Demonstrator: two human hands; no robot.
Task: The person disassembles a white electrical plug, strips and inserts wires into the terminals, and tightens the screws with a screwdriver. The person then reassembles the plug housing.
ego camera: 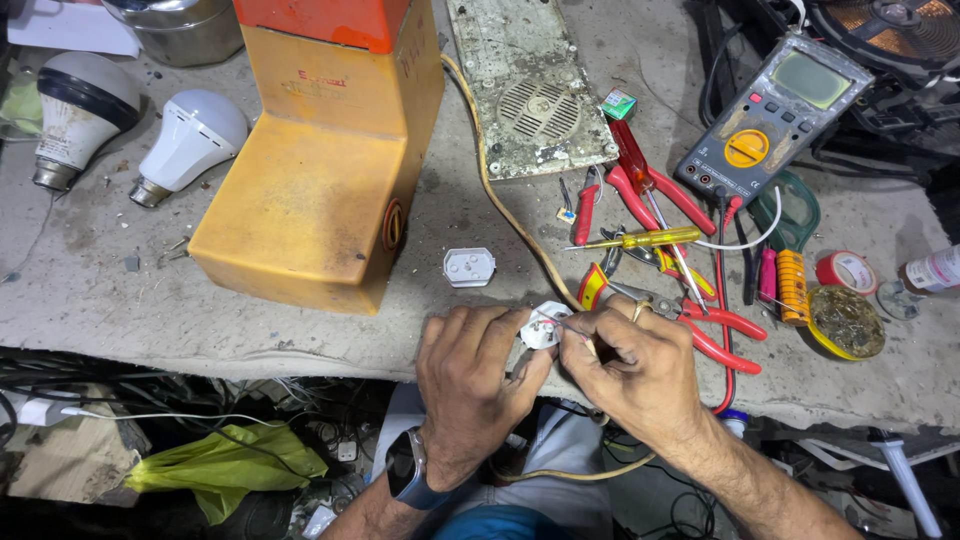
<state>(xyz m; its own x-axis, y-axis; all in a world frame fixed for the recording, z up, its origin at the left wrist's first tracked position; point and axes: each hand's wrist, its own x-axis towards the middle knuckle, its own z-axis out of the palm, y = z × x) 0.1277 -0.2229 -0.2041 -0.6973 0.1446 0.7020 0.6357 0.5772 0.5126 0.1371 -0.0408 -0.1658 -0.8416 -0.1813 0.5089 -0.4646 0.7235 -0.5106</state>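
My left hand (470, 375) holds a small white plug body (545, 327) at the front edge of the workbench (120, 300). My right hand (630, 365) pinches thin bare wire ends at that plug, fingers closed on them. A yellowish cord (500, 200) runs from the big orange and yellow appliance (320, 160) down to the plug and loops under my wrists. The plug's white cover (469, 267) lies loose on the bench just above my left hand.
Red-handled pliers (700, 325), a yellow screwdriver (645, 238) and red cutters (640, 175) lie right of my hands. A grey multimeter (770, 115), tape rolls (846, 270) and a solder tin (846, 322) sit farther right. Two light bulbs (185, 140) rest at the left.
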